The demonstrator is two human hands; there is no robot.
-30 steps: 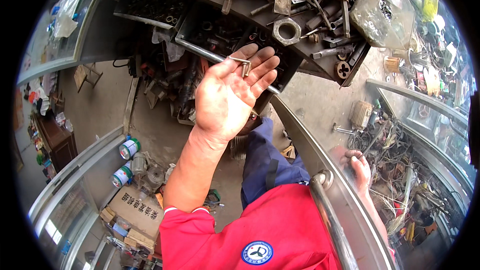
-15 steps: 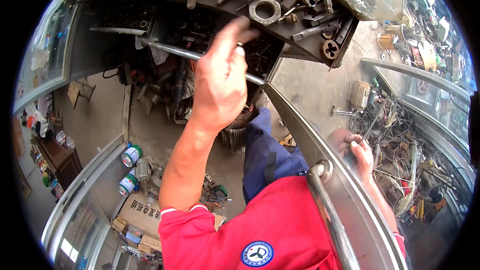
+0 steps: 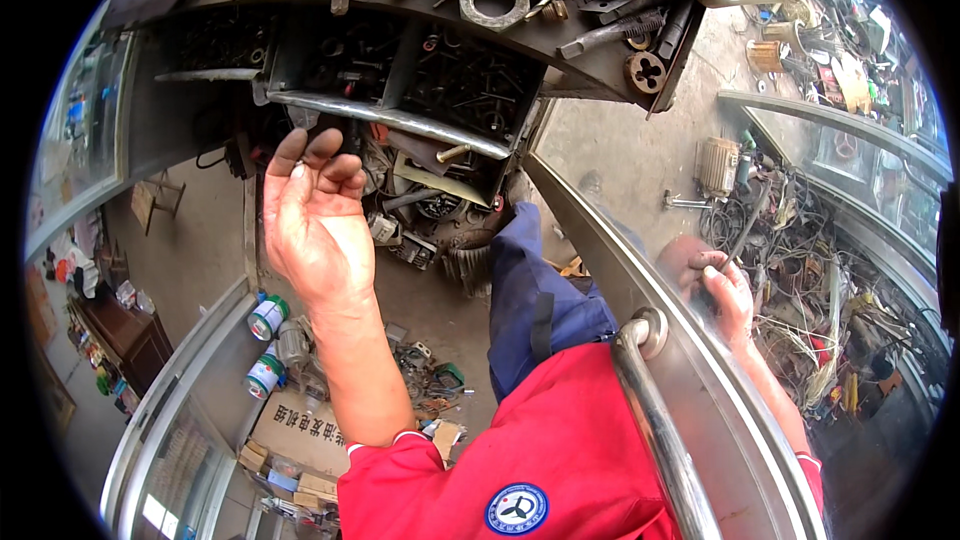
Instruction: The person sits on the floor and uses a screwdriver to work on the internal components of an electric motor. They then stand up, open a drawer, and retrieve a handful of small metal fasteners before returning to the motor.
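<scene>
Metal drawer (image 3: 390, 119) holds shadowed, indistinct small parts (image 3: 472, 88) near the left hand (image 3: 325, 225).

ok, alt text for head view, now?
A bare left hand, half curled, palm showing, is raised near an open metal drawer of small hardware below a cluttered workbench. The right hand is beyond a framed panel.

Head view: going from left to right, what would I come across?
Small stool → the person's left hand → large hex nut → round threading die → the person's right hand.
</scene>
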